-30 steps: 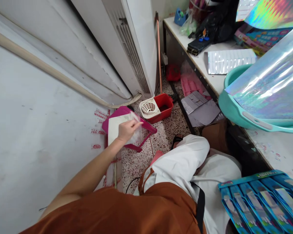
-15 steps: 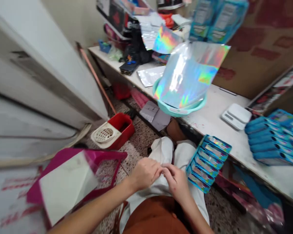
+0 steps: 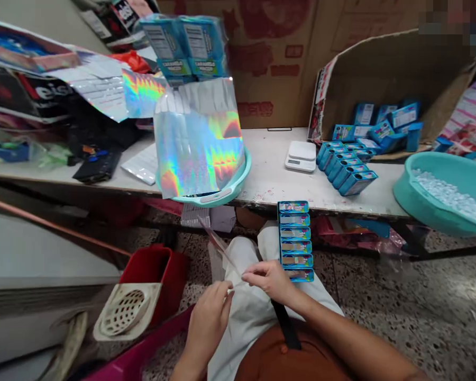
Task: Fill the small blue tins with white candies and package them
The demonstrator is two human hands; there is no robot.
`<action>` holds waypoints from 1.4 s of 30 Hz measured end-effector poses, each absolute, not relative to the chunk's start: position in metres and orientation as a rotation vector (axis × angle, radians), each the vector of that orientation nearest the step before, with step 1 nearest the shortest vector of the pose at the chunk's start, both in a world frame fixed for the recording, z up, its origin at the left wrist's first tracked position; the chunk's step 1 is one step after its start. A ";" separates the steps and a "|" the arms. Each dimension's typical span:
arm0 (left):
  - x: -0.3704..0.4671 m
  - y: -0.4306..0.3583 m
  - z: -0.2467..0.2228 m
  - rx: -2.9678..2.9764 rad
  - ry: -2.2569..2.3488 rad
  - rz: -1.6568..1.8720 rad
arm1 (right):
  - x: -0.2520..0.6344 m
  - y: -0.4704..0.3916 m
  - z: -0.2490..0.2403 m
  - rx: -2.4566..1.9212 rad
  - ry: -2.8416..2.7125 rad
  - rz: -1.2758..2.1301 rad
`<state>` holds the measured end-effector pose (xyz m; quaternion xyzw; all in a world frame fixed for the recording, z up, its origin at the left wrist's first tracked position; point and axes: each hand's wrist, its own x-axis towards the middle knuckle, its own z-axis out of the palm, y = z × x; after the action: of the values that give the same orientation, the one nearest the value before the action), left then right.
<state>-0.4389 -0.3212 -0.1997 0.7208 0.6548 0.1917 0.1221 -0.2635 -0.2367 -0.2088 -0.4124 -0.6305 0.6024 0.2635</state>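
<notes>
Right hand (image 3: 273,281): fingertips and thumb pinched together on an edge of the clear plastic film (image 3: 217,253).
Left hand (image 3: 211,313): fingers loosely curled, thumb near the forefinger (whether it grips the film, cannot tell).
Clear plastic film: over the white trousers (image 3: 238,344) at the knee, slanting up and left from the right fingertips.
Blue boxes (image 3: 295,233): in a row just beyond the right hand, between it and the table (image 3: 264,159).

film (image 3: 219,248): clear plastic | sheet (image 3: 198,135): glossy, iridescent | trousers (image 3: 246,312): matt cloth
</notes>
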 end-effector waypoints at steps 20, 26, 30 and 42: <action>-0.454 -0.331 -0.179 1.660 2.052 0.568 | -0.281 -0.230 -0.203 -0.077 -2.769 0.126; -0.470 -0.326 -0.169 1.670 2.366 0.658 | -0.286 -0.251 -0.198 0.366 -2.710 0.159; -0.466 -0.325 -0.169 1.741 2.494 0.777 | -0.294 -0.261 -0.201 0.011 -2.849 0.393; -0.402 -0.340 -0.177 2.673 1.629 1.073 | -0.338 -0.217 -0.219 -0.773 -2.771 0.400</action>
<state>-0.4020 -0.3395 -0.1770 0.8050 0.4905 0.3231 -0.0837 -0.3376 -0.2168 -0.2190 -0.2642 -0.9473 0.1368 0.1185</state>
